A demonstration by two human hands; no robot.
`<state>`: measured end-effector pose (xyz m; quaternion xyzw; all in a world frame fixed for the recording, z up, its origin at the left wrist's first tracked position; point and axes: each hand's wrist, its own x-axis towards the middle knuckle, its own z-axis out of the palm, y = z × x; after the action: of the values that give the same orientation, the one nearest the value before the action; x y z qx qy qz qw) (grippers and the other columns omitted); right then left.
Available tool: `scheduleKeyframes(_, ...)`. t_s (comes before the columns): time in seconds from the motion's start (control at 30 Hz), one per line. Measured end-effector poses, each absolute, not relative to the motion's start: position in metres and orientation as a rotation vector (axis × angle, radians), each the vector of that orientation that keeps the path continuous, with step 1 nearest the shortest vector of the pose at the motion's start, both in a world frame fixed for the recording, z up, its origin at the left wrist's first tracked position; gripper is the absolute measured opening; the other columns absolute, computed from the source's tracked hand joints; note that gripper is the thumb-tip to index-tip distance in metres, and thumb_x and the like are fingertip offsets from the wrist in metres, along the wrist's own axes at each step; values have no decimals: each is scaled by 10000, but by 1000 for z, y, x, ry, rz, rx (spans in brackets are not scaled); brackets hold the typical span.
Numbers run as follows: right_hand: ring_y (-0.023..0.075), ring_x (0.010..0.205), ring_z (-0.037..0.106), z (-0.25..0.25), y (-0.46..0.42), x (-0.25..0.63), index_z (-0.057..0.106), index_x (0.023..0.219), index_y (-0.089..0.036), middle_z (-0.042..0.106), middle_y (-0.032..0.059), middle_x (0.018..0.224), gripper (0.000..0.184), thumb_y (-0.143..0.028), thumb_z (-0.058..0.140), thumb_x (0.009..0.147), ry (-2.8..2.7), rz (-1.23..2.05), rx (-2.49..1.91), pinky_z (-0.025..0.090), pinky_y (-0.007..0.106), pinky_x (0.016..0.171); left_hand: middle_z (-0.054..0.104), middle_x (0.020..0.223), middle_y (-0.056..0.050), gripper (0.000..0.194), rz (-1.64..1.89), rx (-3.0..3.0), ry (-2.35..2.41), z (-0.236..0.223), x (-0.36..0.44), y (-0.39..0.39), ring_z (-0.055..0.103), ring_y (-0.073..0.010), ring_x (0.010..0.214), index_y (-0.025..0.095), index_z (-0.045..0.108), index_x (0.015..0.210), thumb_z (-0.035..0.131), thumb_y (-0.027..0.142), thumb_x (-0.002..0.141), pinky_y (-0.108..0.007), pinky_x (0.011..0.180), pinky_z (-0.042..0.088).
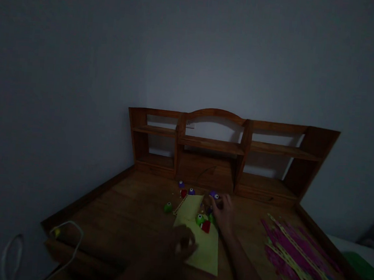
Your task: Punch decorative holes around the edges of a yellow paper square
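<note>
My right hand (225,215) is closed, its thumb and fingertips pinching a small purple ball-shaped piece with a white eye (214,195). My left hand (180,243) is dark and blurred over the near part of a yellow paper sheet (204,253); its fingers look curled, but whether anything is in them does not show. On the sheet, between the hands, lie a green one-eyed piece (199,219) and a red piece (205,226). Left of the sheet sits another green one-eyed piece (168,207). Behind it are two purple eyed pieces (191,191) and a red one (183,193).
A wooden shelf unit (210,145) runs along the back of the wooden desk (116,212). Yellow perforated strips (289,262), pink sheets (291,241) and small coloured bits are spread at the right. A white cable (78,239) hangs by the left edge.
</note>
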<state>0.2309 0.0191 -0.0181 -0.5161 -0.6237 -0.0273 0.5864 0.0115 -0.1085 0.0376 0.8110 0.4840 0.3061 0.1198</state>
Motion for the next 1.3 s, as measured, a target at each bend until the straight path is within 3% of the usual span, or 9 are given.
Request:
scheduleKeyframes(0.13,213,842,594,-14,13,226,624,963,-211,610,78,966,289,-480,559,876,-1509,-54,-1179,479,325,732,618,1071,-87,338,1052,2418,1502,32,43,-30,596,-215,988,199,598,1102,584,430,856,-360,873,484)
scheduleKeyframes(0.27,223,810,595,-11,12,226,636,942,-230,616,74,909,307,-510,522,885,-1492,-64,-1162,487,330,693,550,1253,-151,529,861,2465,1731,17,57,17,532,-286,1155,171,579,1164,607,548,794,-389,933,445)
scheduleKeyframes(0.33,231,804,601,-13,15,226,644,931,-233,622,81,907,323,-524,512,883,-1481,-97,-1150,489,332,675,545,1271,-131,454,786,2472,1755,9,56,21,548,-270,1137,200,589,1161,584,501,822,-368,909,453)
scheduleKeyframes(0.43,232,826,615,-16,19,225,639,968,-226,628,88,965,306,-498,526,885,-1494,-124,-1154,494,339,705,625,1098,-93,260,744,2487,1717,1,50,20,606,-228,989,202,671,977,515,387,881,-333,847,466)
scheduleKeyframes(0.53,230,851,623,-17,19,223,616,1010,-236,624,82,1007,263,-455,525,897,-1512,-82,-1178,495,337,723,641,994,-65,243,806,2525,1667,0,47,19,613,-197,882,211,708,898,476,284,896,-309,796,475)
scheduleKeyframes(0.8,253,978,631,0,-3,209,538,1155,-257,658,84,1071,286,-421,432,947,-1452,239,-1146,495,381,822,625,1038,-63,361,1390,2860,1250,9,41,17,553,-208,968,289,640,1175,466,140,896,-363,870,466)
scheduleKeyframes(0.97,234,1203,537,15,-18,198,491,1280,-272,597,72,1258,364,-410,361,968,-1458,337,-1016,416,405,1004,605,1088,-66,310,1453,2880,1164,11,38,22,520,-220,1042,285,672,1110,491,146,901,-395,926,452)
scheduleKeyframes(1.17,258,1038,624,-2,-13,208,523,1230,-242,662,94,1113,341,-412,427,951,-1643,215,-1142,473,395,909,582,1133,-61,305,1533,2806,1086,9,35,30,485,-225,1110,294,673,1117,492,167,907,-435,1008,406)
scheduleKeyframes(1.3,240,1125,581,0,-12,212,478,1294,-240,605,92,1236,356,-361,373,976,-1739,124,-1143,450,407,962,515,1265,-79,462,1636,2563,1195,7,37,33,455,-248,1198,311,532,1314,585,222,864,-462,1035,375)
